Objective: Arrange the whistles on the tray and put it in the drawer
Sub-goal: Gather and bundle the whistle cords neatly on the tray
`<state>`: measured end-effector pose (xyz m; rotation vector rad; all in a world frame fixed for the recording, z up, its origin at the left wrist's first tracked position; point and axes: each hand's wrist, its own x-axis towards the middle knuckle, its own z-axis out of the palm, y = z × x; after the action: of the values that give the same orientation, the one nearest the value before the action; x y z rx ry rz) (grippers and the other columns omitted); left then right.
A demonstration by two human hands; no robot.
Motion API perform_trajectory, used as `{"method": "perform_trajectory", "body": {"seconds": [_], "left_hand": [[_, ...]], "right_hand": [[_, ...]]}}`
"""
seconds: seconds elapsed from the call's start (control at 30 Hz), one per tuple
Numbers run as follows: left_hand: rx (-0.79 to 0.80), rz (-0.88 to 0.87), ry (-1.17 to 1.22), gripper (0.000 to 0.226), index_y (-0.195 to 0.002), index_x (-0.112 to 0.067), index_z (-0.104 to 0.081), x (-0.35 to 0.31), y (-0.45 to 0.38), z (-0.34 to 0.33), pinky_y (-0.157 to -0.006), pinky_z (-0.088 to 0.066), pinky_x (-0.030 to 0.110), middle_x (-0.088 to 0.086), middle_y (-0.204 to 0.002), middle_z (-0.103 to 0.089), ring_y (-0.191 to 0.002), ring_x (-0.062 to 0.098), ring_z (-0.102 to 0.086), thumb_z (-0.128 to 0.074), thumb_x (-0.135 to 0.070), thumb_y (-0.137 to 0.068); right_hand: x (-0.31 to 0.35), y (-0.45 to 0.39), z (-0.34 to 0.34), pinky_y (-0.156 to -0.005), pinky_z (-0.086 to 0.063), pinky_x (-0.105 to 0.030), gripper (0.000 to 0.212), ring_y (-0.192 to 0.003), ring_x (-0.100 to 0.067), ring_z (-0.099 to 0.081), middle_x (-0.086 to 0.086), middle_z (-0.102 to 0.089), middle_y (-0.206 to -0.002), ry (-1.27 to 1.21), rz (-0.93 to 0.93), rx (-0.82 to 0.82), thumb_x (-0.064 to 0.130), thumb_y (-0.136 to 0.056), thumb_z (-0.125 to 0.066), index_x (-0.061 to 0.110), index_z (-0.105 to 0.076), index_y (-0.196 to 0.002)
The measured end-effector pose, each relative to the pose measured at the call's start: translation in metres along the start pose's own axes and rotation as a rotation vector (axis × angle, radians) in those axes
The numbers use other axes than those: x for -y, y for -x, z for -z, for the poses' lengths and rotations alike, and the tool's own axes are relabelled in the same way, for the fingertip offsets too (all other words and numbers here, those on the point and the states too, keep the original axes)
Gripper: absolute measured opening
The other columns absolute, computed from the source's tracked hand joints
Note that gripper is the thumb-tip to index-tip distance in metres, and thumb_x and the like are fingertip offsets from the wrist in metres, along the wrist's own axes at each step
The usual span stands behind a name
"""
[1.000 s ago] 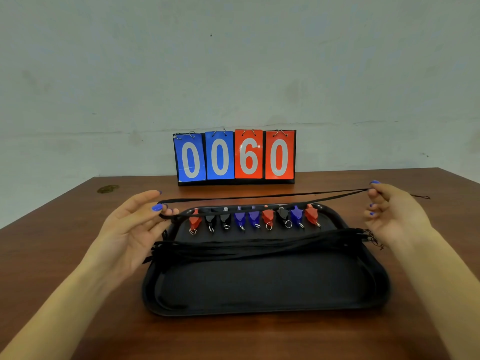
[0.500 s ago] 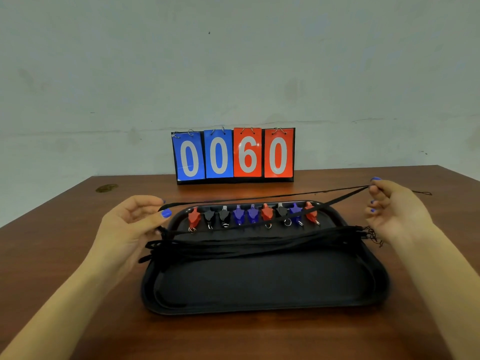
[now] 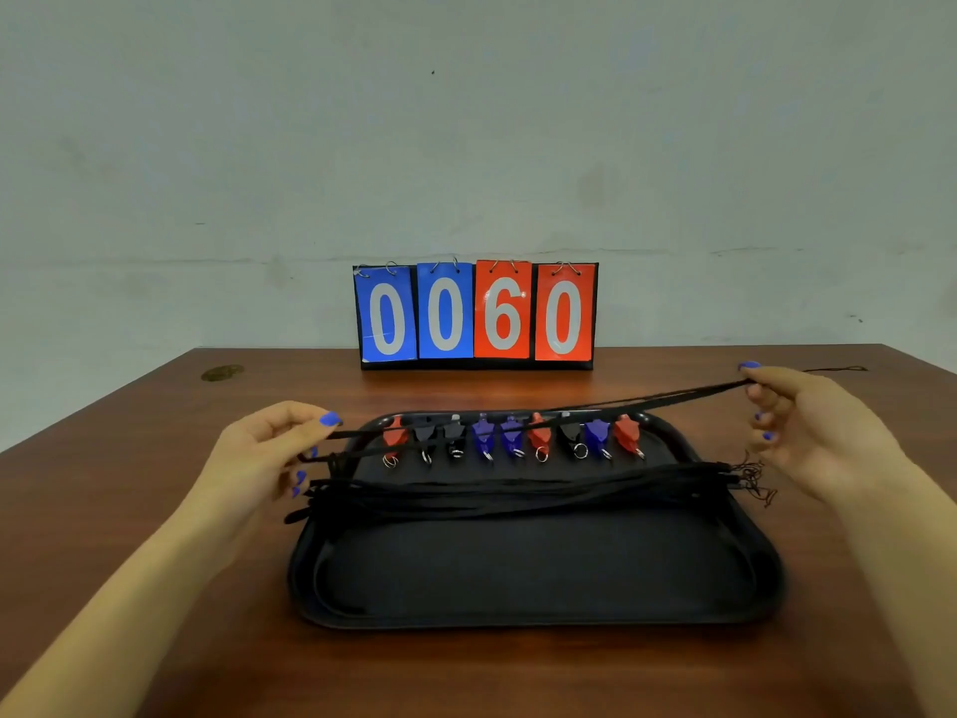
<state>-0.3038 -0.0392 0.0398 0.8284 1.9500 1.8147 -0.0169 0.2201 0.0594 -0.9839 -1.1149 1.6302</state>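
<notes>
A black tray (image 3: 533, 598) lies on the wooden table in front of me. Along its far edge stands a row of several red, black and blue whistles (image 3: 512, 437) with metal rings. A bundle of black lanyards (image 3: 518, 492) lies across the tray's middle. My left hand (image 3: 269, 458) pinches one end of a black lanyard (image 3: 595, 409) at the tray's left. My right hand (image 3: 808, 432) pinches its other end at the right. The cord is stretched taut just above the whistle row.
A flip scoreboard (image 3: 475, 313) reading 0060 stands at the table's far edge against the wall. A small dark round mark (image 3: 221, 373) sits at the far left of the table (image 3: 129, 510). A thin loose thread (image 3: 839, 369) trails behind my right hand.
Both hands have carried the stretched lanyard lower and toward me, from beyond the tray's far rim to over the whistles. The left end dropped more than the right.
</notes>
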Motion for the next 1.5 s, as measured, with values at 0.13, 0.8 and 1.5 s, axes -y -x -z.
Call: {"method": "perform_trajectory", "body": {"seconds": [0.13,0.8,1.5], "left_hand": [[-0.074,-0.223,-0.373,0.008,-0.074,-0.018,-0.066,0.008,-0.004,0.003,-0.05,-0.041,0.019,-0.007,-0.055,-0.062,-0.053,0.009,-0.051,-0.066,-0.015,-0.082],[0.015,-0.552,-1.167,0.006,-0.078,-0.029,-0.062,0.035,-0.021,0.012,-0.061,-0.037,0.027,-0.013,-0.072,-0.056,-0.071,0.011,-0.047,-0.062,-0.029,-0.084],[0.494,-0.511,-1.085,0.087,-0.144,-0.036,-0.018,0.041,0.0,-0.051,-0.106,0.005,0.013,-0.017,-0.149,-0.023,-0.134,-0.007,-0.007,-0.012,-0.074,-0.066]], "right_hand": [[0.003,-0.001,0.004,-0.042,-0.028,-0.022,0.011,-0.054,-0.016,-0.036,-0.005,-0.056,-0.075,0.513,0.102,-0.068,0.015,-0.085,-0.061,0.008,-0.068,-0.09],[-0.004,0.001,0.002,-0.043,-0.025,-0.024,0.016,-0.065,-0.027,-0.034,-0.017,-0.045,-0.07,1.059,0.045,0.002,0.008,-0.082,-0.067,0.004,-0.067,-0.066],[-0.053,0.037,-0.062,-0.102,-0.037,-0.037,0.029,-0.116,-0.015,-0.045,0.005,-0.054,-0.122,1.539,0.672,0.508,0.036,-0.09,-0.053,0.031,-0.055,-0.118]]}}
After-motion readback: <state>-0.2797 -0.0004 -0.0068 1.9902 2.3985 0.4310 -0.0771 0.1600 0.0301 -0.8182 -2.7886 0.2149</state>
